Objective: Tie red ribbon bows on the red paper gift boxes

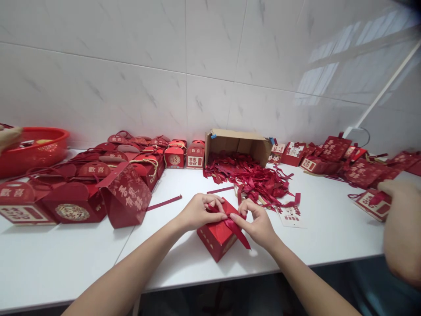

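Observation:
A small red gift box [215, 240] stands on the white table close to the front edge, turned with a corner toward me. On its top lies a dark red ribbon [237, 235], with one tail hanging over the box's right side. My left hand [202, 213] pinches the ribbon between thumb and fingers at the top of the box. From the other side my right hand [255, 221] also pinches the ribbon, thumb close to the left thumb. The fingers hide how the ribbon crosses between them.
Rows of red gift boxes [74, 202] fill the left. Behind, a cardboard box [238, 136] on its side spills loose ribbons [259, 180]. More red boxes [368, 171] lie right, beside another person's arm [403, 228]. A red basket [49, 153] and another hand [9, 137] are far left.

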`<act>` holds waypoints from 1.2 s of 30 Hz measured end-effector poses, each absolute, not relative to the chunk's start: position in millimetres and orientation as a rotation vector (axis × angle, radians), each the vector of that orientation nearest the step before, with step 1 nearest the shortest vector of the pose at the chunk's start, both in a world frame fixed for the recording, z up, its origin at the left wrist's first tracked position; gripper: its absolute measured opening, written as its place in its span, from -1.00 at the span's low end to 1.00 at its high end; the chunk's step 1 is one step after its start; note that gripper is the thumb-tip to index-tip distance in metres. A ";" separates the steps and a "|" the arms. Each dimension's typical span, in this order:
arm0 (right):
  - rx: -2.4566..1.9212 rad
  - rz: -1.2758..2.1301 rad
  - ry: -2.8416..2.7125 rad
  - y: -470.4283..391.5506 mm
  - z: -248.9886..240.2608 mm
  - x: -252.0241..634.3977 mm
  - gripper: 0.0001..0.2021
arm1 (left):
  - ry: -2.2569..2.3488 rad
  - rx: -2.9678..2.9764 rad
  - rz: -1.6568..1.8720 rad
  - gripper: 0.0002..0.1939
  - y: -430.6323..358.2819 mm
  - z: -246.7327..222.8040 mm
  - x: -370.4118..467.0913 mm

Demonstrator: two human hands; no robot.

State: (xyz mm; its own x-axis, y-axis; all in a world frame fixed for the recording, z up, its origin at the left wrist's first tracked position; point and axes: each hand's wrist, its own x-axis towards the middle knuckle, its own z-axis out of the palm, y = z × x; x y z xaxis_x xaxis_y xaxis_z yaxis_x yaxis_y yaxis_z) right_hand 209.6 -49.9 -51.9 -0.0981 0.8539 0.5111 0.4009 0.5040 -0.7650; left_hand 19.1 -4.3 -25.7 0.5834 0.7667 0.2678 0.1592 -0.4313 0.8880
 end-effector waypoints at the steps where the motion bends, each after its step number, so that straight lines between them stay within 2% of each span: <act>1: -1.061 0.559 -1.698 -50.4 -52.4 208.8 -0.70 | 0.749 1.906 0.852 -0.84 -5.0 -25.4 19.4; 4: -0.992 0.624 -1.660 -51.0 -55.9 208.9 -0.73 | 0.714 1.817 0.890 -0.76 -7.3 -24.7 20.3; 7: -0.903 0.747 -1.546 -50.2 -64.6 216.8 -0.90 | 0.661 1.729 0.997 -0.66 -8.7 -23.7 20.9; 8: -0.876 0.818 -1.496 -49.7 -68.6 220.8 -0.88 | 0.662 1.724 1.042 -0.66 -8.9 -23.0 20.9; 12: -0.877 1.095 -1.431 -50.0 -85.3 235.1 -0.50 | 0.758 1.763 1.170 -0.67 -7.0 -20.1 19.8; 16: -0.981 1.091 -1.582 -57.9 -90.7 238.7 -0.41 | 0.910 1.666 1.210 -0.56 2.3 -23.7 17.8; 18: -1.007 1.057 -1.650 -61.7 -88.0 240.1 -0.43 | 1.009 1.553 1.170 -0.48 9.0 -28.0 16.7; 22: -1.007 1.017 -1.799 -63.2 -79.7 246.7 -0.68 | 1.077 1.377 1.065 -0.39 19.4 -35.3 15.0; 23: -1.010 0.980 -1.817 -63.1 -78.1 247.7 -0.68 | 1.064 1.362 1.064 -0.39 20.5 -36.4 14.9; 24: -1.018 0.940 -1.825 -63.2 -77.0 247.9 -0.60 | 1.049 1.354 1.065 -0.38 20.9 -37.0 14.8; 27: -1.049 0.890 -1.865 -66.7 -76.4 242.6 -0.13 | 1.000 1.333 1.037 -0.38 19.2 -37.2 15.7; 29: -1.069 0.899 -1.905 -71.7 -77.2 236.4 0.04 | 0.958 1.321 0.996 -0.38 16.6 -36.3 16.8; 32: -1.119 0.896 -1.886 -79.5 -78.1 232.4 0.05 | 0.882 1.329 0.961 -0.42 13.3 -34.7 18.2; 36: -1.205 0.884 -1.743 -77.7 -77.4 253.5 -0.05 | 0.882 1.386 1.083 -0.47 11.7 -33.3 17.6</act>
